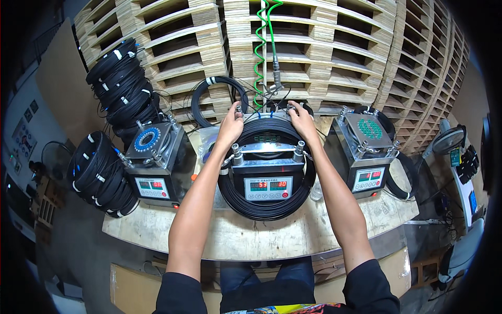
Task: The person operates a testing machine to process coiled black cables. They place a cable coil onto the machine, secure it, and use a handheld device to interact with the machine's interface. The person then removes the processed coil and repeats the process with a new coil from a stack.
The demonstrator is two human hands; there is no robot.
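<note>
My left hand [230, 127] reaches to the far left corner of the middle polishing-type machine, its fingers closed around a metal clamp knob [239, 109]. At the far right corner, my right hand [301, 121] pinches the matching knob [290, 108]. A large coil of black cable [265, 212] loops around the machine, hanging below its lit display panel [268, 188]. Along the near edge of the machine's metal top plate [266, 162] stand two more corner knobs, untouched. Part of the plate is covered by the coil.
Similar machines stand left, with a blue ring of parts [147, 139], and right, with green parts [370, 129]. Black cable coils [123, 83] are stacked at the left. Behind the wooden table [251, 243] rise pallets [334, 47], and a green air hose [258, 47] hangs at centre.
</note>
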